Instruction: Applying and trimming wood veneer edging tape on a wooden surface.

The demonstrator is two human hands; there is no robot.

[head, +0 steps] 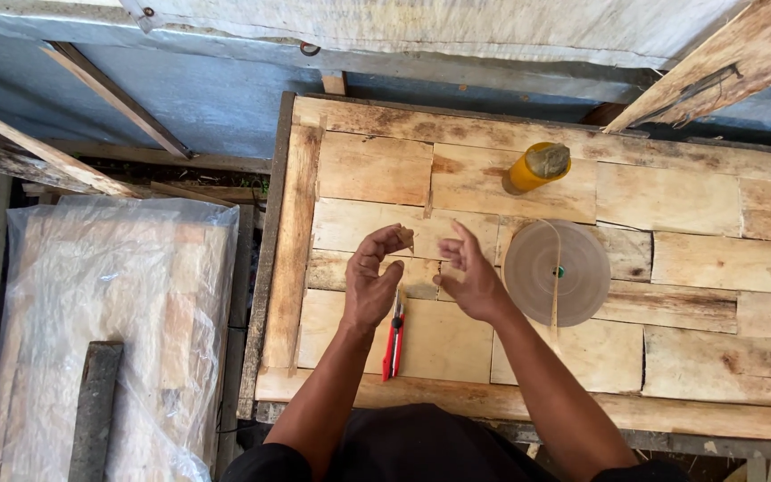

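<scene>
The left hand (373, 278) curls, fingertips pinched on a small wooden sliver (406, 236); the right hand (468, 271) hovers beside it, fingers spread, holding nothing. Below them a red cutter (393, 343) lies on the plank table (689, 357), bare boards toward its near edge.

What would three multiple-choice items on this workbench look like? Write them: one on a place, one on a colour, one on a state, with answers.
1. Where does the red utility knife lie?
A. on the wooden table, below the left hand
B. on the plastic-wrapped stack
C. on top of the round disc

2. What colour is the bottle at the back of the table?
A. blue
B. yellow
C. green

3. How is the right hand held?
A. flat on the table
B. closed around the bottle
C. raised above the table with fingers open

Answers: 1 A, the knife rests on the boards just under the left wrist. 2 B, its body is yellow. 3 C, it hangs over the boards, fingers spread, beside the round disc.
</scene>
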